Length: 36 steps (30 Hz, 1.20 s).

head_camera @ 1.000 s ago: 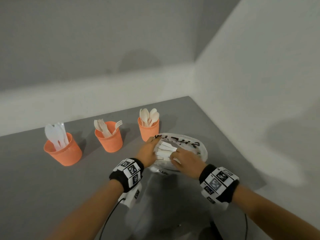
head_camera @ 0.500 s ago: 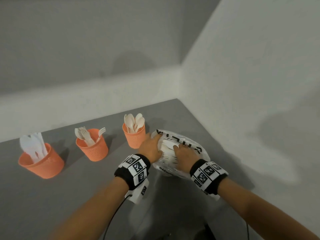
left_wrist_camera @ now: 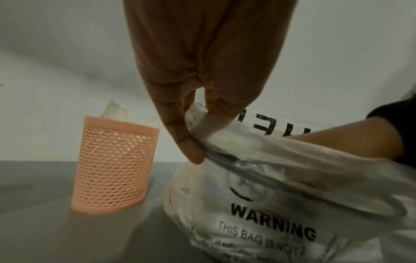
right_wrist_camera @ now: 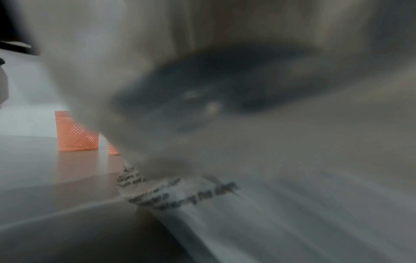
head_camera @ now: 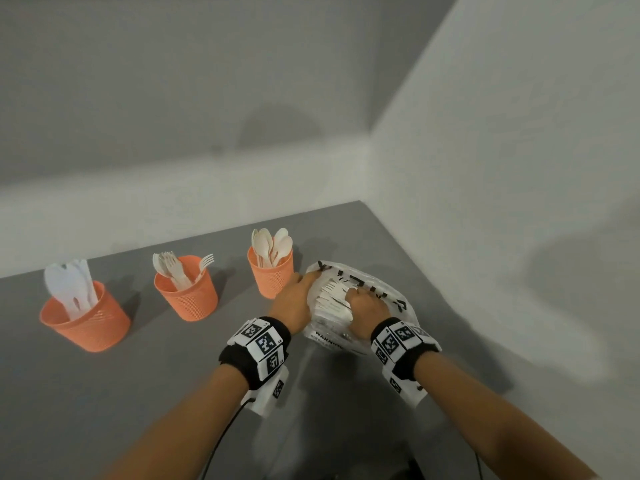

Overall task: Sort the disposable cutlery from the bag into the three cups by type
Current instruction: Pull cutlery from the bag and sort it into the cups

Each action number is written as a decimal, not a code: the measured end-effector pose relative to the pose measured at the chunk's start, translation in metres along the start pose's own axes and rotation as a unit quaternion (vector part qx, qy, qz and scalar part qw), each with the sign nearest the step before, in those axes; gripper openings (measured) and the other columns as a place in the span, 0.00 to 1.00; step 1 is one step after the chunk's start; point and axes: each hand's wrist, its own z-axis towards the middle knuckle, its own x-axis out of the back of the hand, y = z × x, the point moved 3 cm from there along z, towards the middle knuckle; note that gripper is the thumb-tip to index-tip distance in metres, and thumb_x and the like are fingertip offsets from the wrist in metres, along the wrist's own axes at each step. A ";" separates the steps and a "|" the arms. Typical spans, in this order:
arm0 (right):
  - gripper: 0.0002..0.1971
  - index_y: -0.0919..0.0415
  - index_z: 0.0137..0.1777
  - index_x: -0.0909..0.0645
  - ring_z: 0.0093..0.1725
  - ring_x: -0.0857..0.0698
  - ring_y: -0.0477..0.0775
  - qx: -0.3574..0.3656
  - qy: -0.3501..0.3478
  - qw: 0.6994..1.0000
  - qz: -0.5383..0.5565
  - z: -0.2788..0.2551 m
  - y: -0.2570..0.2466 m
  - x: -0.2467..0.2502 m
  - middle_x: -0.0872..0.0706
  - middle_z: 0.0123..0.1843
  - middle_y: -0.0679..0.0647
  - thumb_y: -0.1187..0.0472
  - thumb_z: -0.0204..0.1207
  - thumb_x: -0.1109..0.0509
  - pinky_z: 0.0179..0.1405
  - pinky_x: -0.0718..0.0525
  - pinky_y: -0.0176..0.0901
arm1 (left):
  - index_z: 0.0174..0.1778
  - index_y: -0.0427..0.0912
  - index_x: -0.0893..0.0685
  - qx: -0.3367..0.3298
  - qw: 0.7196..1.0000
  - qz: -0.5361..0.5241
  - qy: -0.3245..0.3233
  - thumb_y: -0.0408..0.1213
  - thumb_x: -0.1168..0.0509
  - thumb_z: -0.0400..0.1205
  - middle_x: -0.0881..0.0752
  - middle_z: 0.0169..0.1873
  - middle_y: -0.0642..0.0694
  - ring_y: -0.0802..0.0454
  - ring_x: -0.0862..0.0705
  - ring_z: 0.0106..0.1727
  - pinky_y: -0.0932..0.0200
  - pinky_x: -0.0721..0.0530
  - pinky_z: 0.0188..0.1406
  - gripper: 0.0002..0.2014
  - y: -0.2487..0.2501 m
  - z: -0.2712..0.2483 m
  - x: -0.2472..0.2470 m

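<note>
A clear plastic bag with black print lies on the grey table, right of three orange mesh cups. My left hand pinches the bag's edge and holds the mouth up. My right hand is inside the bag mouth among white cutlery; its fingers are hidden, and the right wrist view is blurred plastic. The left cup holds knives, the middle cup forks, the right cup spoons, also close in the left wrist view.
The grey table meets white walls behind and on the right, forming a corner near the bag. A black cable hangs from the left wristband.
My right hand has pushed deeper into the bag. My left hand keeps its hold on the bag's edge. The head view has shifted sideways.
</note>
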 end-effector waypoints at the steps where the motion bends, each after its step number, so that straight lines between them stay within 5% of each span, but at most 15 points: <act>1: 0.27 0.63 0.71 0.32 0.69 0.25 0.62 -0.001 -0.001 1.000 0.001 0.001 0.000 -0.001 0.26 0.71 0.61 0.63 0.72 0.29 0.68 0.23 0.52 | 0.79 0.43 0.38 0.001 1.000 0.001 -0.001 0.26 0.39 0.78 0.27 0.64 0.36 0.39 0.23 0.64 0.55 0.29 0.64 0.31 -0.002 -0.001 -0.001; 5: 0.28 0.62 0.71 0.31 0.67 0.21 0.60 -0.018 0.000 0.999 0.030 0.000 -0.001 -0.005 0.21 0.67 0.59 0.54 0.73 0.28 0.67 0.24 0.49 | 0.79 0.43 0.40 0.016 1.000 0.017 -0.019 0.29 0.39 0.80 0.29 0.67 0.36 0.37 0.25 0.67 0.51 0.28 0.69 0.31 -0.012 -0.010 -0.006; 12: 0.29 0.59 0.72 0.32 0.69 0.22 0.60 -0.021 -0.018 0.999 0.041 0.002 -0.007 -0.010 0.22 0.70 0.59 0.54 0.73 0.28 0.69 0.24 0.51 | 0.80 0.43 0.43 0.013 0.999 0.025 -0.044 0.29 0.38 0.79 0.28 0.66 0.36 0.38 0.24 0.66 0.51 0.28 0.66 0.34 -0.011 -0.012 -0.003; 19: 0.39 0.54 0.81 0.44 0.78 0.34 0.62 -0.024 -0.051 0.998 0.030 0.006 0.000 -0.010 0.36 0.80 0.57 0.46 0.74 0.31 0.78 0.35 0.56 | 0.78 0.43 0.38 0.010 0.999 0.016 -0.039 0.30 0.40 0.79 0.27 0.65 0.36 0.37 0.24 0.66 0.49 0.27 0.66 0.30 -0.010 -0.005 0.011; 27: 0.26 0.59 0.70 0.30 0.67 0.21 0.59 -0.017 -0.035 0.999 0.036 0.013 -0.004 -0.010 0.21 0.68 0.58 0.55 0.73 0.29 0.67 0.23 0.51 | 0.80 0.46 0.42 0.011 0.997 0.041 -0.069 0.25 0.41 0.76 0.27 0.64 0.39 0.40 0.24 0.64 0.55 0.27 0.58 0.35 -0.006 0.000 0.008; 36: 0.19 0.60 0.63 0.23 0.60 0.17 0.58 -0.034 -0.037 0.999 0.018 0.021 -0.014 -0.014 0.15 0.61 0.58 0.51 0.75 0.32 0.61 0.18 0.50 | 0.79 0.44 0.40 0.008 0.997 0.043 -0.065 0.26 0.41 0.77 0.26 0.66 0.39 0.42 0.25 0.67 0.55 0.27 0.64 0.33 -0.007 -0.006 0.010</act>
